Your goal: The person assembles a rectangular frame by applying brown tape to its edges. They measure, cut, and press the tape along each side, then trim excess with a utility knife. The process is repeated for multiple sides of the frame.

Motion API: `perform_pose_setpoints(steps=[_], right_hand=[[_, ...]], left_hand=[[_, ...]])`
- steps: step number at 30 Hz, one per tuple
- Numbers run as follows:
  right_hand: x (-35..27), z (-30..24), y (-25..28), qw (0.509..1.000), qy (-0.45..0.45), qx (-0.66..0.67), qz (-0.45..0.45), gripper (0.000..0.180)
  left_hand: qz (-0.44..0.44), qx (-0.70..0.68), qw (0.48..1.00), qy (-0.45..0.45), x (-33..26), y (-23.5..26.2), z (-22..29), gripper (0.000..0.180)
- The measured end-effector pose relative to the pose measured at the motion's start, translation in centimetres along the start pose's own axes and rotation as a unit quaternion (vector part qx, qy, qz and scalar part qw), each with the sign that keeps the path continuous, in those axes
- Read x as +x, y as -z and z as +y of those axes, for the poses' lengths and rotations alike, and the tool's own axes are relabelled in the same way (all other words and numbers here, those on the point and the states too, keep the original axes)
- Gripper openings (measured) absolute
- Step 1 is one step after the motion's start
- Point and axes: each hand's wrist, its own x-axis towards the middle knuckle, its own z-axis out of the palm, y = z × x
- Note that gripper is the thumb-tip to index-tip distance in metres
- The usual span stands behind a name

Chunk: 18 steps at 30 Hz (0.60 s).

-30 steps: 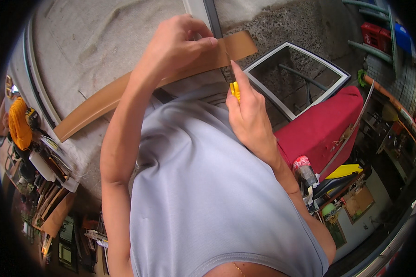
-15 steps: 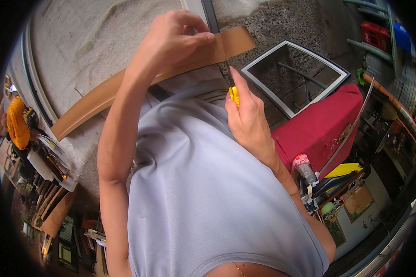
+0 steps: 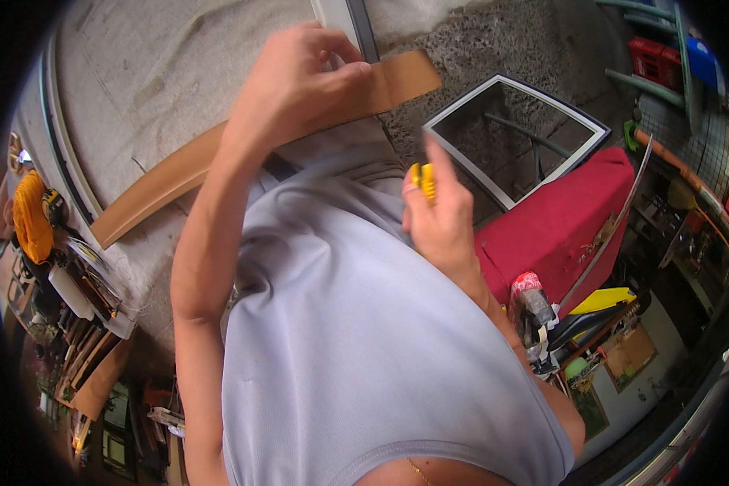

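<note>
A long, flat brown strip, its material uncertain, runs from the lower left up to the right across my lap. My left hand is closed on it near its right end, thumb on top. Just right of that thumb a crease or cut line crosses the strip, and the end piece beyond it tilts slightly. My right hand grips a yellow-handled utility knife, apart from the strip, below and right of its end. The blade is blurred, with the index finger stretched along it.
On the rough concrete right of the strip lies a white-and-black frame. A red cloth-covered surface stands beside my right forearm, with a thin curved strip over it. At left are an orange bundle and several tools. A beige sheet covers the floor ahead.
My right hand has drawn the knife off the strip, down and to the right. The left hand stays on the strip, which has shifted slightly.
</note>
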Motion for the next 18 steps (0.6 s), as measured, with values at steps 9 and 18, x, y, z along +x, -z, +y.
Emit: perform_pose_setpoints(steps=[9,18], right_hand=[[8.7,1.0,-2.2,0.894,-0.044,0.382,0.231,0.054],[12.3,-5.4,6.9,0.81,0.406,-0.149,0.397,0.037]], left_hand=[[0.188,0.231,0.944,-0.145,-3.8,-2.5,2.3,0.025],[0.217,0.191,0.95,-0.121,-3.9,-3.2,1.8,0.021]])
